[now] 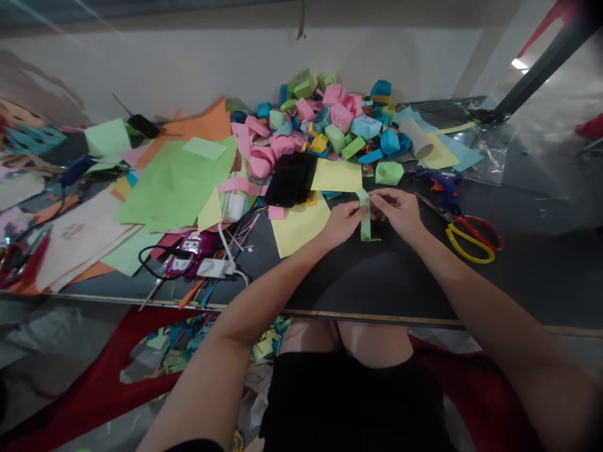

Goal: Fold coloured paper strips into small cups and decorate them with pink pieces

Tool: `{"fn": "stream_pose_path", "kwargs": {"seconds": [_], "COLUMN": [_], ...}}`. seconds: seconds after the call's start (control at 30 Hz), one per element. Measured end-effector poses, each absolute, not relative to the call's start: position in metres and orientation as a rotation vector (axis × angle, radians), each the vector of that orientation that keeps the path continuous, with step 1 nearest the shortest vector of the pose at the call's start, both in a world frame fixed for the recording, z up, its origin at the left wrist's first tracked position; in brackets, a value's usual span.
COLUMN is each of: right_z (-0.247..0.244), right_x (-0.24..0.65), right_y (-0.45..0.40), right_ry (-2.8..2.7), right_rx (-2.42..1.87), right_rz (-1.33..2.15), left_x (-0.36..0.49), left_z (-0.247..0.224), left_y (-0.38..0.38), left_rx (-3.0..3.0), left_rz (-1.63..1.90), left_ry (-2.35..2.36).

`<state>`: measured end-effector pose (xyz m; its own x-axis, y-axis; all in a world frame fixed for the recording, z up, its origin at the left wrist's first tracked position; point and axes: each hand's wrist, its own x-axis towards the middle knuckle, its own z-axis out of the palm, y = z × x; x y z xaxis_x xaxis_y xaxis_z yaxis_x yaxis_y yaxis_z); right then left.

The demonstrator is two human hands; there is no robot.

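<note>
Green paper strip [365, 216] hangs between the two hands over the dark table [377, 282], its long axis running near to far. The left hand [343, 221] pinches its left edge and the right hand [398, 210] pinches its top right, both equally close. Yellow paper [299, 229] lies left; scissors [471, 237] lie right.

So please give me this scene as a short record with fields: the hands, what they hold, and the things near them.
left hand: pinches the green paper strip
right hand: pinches the same strip, near its top
under the hands: dark table
right of the hands: scissors, red and yellow handles
left of the hands: yellow paper sheet, black phone
behind: pile of folded coloured paper pieces
</note>
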<state>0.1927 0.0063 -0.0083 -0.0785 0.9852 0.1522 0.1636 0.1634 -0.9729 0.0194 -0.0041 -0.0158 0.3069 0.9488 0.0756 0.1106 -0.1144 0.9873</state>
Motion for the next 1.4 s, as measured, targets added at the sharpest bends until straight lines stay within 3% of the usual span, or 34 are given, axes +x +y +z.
{"fn": "stream_pose_path", "kwargs": {"seconds": [0.43,0.63,0.77,1.4], "right_z": [0.003,0.001,0.000,0.007], "right_x": [0.191,0.192,0.192,0.187], "right_y": [0.003,0.004,0.005,-0.002], "right_ry": [-1.155,-1.298,-1.245,-1.288], "right_rx": [-1.011,-1.007,-1.013,-1.217], "right_rz": [1.558,1.319,1.346,1.334], "left_x": [0.016,0.019,0.018,0.020], "left_z": [-0.005,-0.007,-0.003,-0.011], "left_y": [-0.009,-0.007,-0.005,0.001], "left_rx": [1.691,1.324,1.019,1.046], "left_rz": [0.832,0.823,0.842,1.084], "left_ry": [0.989,0.976,0.899,0.925]}}
